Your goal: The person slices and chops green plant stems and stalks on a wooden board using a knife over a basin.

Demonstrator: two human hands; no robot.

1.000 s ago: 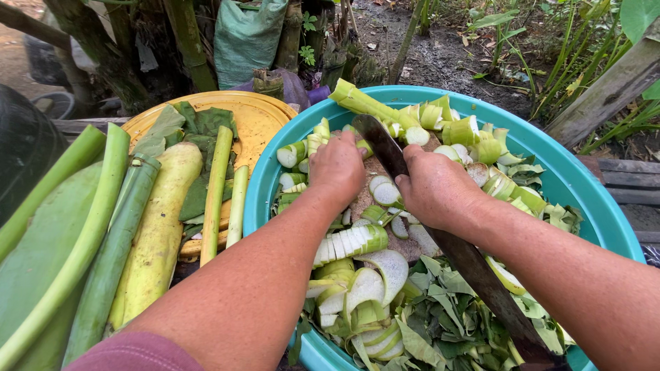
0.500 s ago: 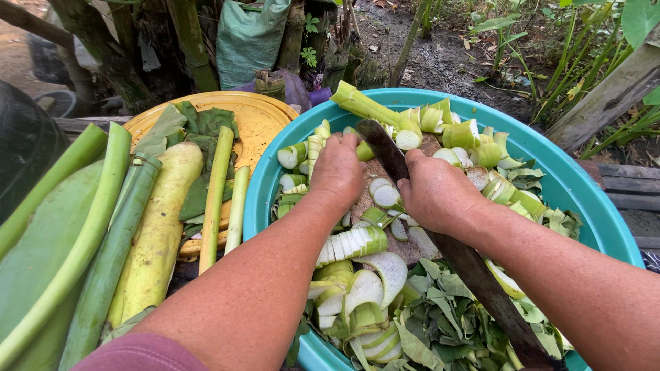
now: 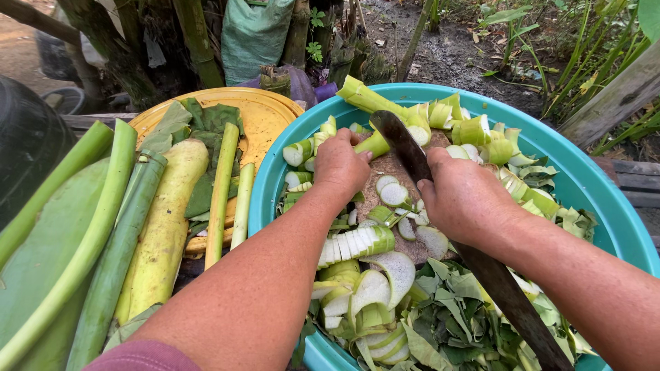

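Left hand point(image 3: 342, 163) grips the pale green banana stalk point(image 3: 368, 102) at twelve o'clock in the round turquoise plastic basin point(image 3: 584, 180); right hand point(image 3: 463, 196), fingers clenched, holds the long dark machete point(image 3: 411, 152). Many sliced rounds point(image 3: 354, 242) lie cut; whole green stalks point(image 3: 113, 240) at nine o'clock remain uncut.

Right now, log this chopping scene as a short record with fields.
setting: outdoors, bare soil and plants behind
left hand: pressing a green stalk onto the chopping block
right hand: gripping a long dark blade beside the stalk
teal basin: holds cut stalk slices and chopped leaves
yellow tray: whole leaves and thin stalks on it
far left: long uncut green stalks
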